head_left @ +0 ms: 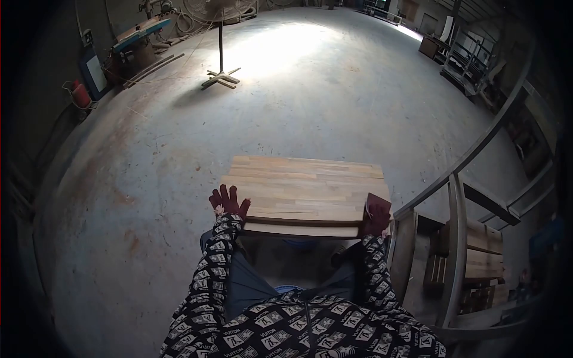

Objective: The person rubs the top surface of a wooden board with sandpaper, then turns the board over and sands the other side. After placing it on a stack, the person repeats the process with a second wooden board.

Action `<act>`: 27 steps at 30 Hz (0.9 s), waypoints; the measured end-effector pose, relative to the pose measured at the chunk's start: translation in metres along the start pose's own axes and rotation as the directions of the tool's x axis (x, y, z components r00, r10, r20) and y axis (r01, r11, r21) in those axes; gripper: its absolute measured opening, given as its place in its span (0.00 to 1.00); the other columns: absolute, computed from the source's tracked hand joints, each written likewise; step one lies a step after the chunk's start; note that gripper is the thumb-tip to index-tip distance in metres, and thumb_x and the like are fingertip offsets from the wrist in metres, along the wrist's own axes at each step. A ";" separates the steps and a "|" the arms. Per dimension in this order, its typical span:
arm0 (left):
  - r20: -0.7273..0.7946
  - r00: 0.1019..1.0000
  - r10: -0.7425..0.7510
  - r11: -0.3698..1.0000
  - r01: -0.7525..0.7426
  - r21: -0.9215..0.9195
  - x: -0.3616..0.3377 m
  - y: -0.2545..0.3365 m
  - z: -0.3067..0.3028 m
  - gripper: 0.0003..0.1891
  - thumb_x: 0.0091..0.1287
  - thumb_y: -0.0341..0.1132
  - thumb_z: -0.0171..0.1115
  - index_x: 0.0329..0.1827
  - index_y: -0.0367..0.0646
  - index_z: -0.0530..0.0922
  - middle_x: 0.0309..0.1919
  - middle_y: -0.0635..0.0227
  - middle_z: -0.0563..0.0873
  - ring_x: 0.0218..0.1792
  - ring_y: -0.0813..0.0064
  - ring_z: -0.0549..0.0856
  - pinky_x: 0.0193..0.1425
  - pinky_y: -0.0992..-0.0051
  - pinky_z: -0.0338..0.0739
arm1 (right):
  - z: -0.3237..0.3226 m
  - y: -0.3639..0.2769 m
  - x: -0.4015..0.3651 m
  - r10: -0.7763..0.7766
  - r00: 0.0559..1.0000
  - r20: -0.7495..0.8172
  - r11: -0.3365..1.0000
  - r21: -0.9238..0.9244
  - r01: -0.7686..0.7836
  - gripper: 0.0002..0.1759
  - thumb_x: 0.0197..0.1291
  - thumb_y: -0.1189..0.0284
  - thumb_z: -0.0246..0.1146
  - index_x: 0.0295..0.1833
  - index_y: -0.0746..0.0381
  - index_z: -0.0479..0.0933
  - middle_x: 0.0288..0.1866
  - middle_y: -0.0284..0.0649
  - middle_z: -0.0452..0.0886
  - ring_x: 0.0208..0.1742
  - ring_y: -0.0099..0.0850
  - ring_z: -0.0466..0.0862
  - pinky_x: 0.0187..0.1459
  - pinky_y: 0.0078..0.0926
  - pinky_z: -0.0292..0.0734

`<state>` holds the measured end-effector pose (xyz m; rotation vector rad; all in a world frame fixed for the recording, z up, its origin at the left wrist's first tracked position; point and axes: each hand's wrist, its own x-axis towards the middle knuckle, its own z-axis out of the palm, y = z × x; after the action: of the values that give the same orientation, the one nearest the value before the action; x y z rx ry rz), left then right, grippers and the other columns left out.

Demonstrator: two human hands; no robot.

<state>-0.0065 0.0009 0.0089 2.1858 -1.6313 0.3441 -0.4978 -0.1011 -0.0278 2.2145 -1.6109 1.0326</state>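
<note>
A pale wooden board (pixel 304 185), made of glued strips, lies flat in front of me. Beneath its near edge shows a second board (pixel 298 230). My left hand (pixel 230 201), in a maroon knitted glove with bare fingertips at the cuff side, rests at the near left corner with fingers spread. At the near right corner, my gloved right hand (pixel 376 217) is closed over a dark red-brown sheet of sandpaper (pixel 371 198), which lies against the board's edge. Part of the sheet is hidden under the hand.
Metal frame bars (pixel 459 238) stand close on my right, with stacked wooden pieces (pixel 483 244) behind them. A stand fan (pixel 221 74) is ahead on the concrete floor (pixel 298 113). A red fire extinguisher (pixel 79 94) is by the left wall.
</note>
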 end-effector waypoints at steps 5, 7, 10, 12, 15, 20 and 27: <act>0.053 0.997 -0.050 0.998 0.047 0.047 0.000 0.000 0.008 0.39 0.57 0.62 0.66 0.64 0.44 0.71 0.63 0.51 0.68 0.60 0.47 0.67 0.62 0.44 0.59 | 0.080 0.008 -0.021 0.234 0.947 -0.221 0.899 -0.322 -0.298 0.18 0.54 0.67 0.65 0.52 0.59 0.83 0.54 0.48 0.83 0.56 0.51 0.80 0.58 0.57 0.70; 0.133 0.986 -0.097 0.993 0.086 0.082 0.004 0.012 -0.003 0.41 0.57 0.66 0.64 0.65 0.44 0.70 0.65 0.52 0.67 0.62 0.47 0.66 0.64 0.42 0.57 | 0.072 -0.089 -0.012 0.011 0.999 -0.030 0.992 -0.123 -0.014 0.23 0.52 0.66 0.66 0.55 0.57 0.81 0.59 0.47 0.81 0.62 0.52 0.77 0.63 0.58 0.67; 0.145 0.973 -0.181 0.975 0.159 0.153 0.004 0.014 -0.008 0.44 0.57 0.71 0.62 0.66 0.45 0.71 0.65 0.52 0.67 0.63 0.47 0.65 0.65 0.42 0.56 | 0.075 -0.219 -0.015 -0.246 0.963 0.111 0.947 0.237 0.215 0.30 0.46 0.69 0.68 0.60 0.59 0.78 0.64 0.47 0.78 0.68 0.52 0.73 0.69 0.59 0.63; 0.161 0.973 -0.164 0.981 0.143 0.135 0.003 0.014 -0.010 0.43 0.58 0.70 0.62 0.67 0.45 0.70 0.66 0.51 0.67 0.62 0.46 0.66 0.64 0.42 0.56 | 0.041 -0.255 -0.005 -0.373 0.909 0.185 0.886 0.361 0.290 0.32 0.45 0.70 0.68 0.62 0.59 0.77 0.65 0.48 0.77 0.69 0.52 0.73 0.69 0.59 0.63; 0.112 0.988 -0.108 0.989 0.094 0.117 0.004 0.005 0.000 0.43 0.58 0.69 0.62 0.66 0.45 0.71 0.65 0.50 0.67 0.61 0.46 0.66 0.63 0.42 0.57 | 0.031 -0.249 -0.001 -0.484 0.846 0.223 0.813 0.472 0.340 0.35 0.44 0.72 0.67 0.64 0.60 0.76 0.65 0.49 0.77 0.68 0.53 0.73 0.68 0.59 0.66; 0.052 0.997 -0.055 0.997 0.052 0.062 0.000 0.003 0.002 0.42 0.58 0.69 0.62 0.65 0.44 0.72 0.63 0.48 0.69 0.60 0.44 0.67 0.61 0.42 0.58 | 0.016 -0.093 -0.003 -0.208 0.967 0.145 0.975 0.106 0.193 0.30 0.50 0.68 0.63 0.63 0.58 0.79 0.65 0.49 0.79 0.66 0.53 0.76 0.66 0.57 0.65; 0.081 0.994 -0.072 0.997 0.069 0.040 0.003 0.005 -0.004 0.41 0.58 0.67 0.63 0.64 0.43 0.71 0.62 0.49 0.68 0.60 0.45 0.67 0.62 0.42 0.57 | 0.076 0.004 -0.016 0.145 0.989 -0.029 0.968 -0.201 -0.148 0.26 0.52 0.65 0.67 0.59 0.55 0.81 0.65 0.44 0.80 0.67 0.49 0.76 0.68 0.57 0.64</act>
<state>-0.0104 -0.0009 0.0148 2.3066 -1.5973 0.2695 -0.4731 -0.1320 -0.0945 1.9776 -1.8091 0.8724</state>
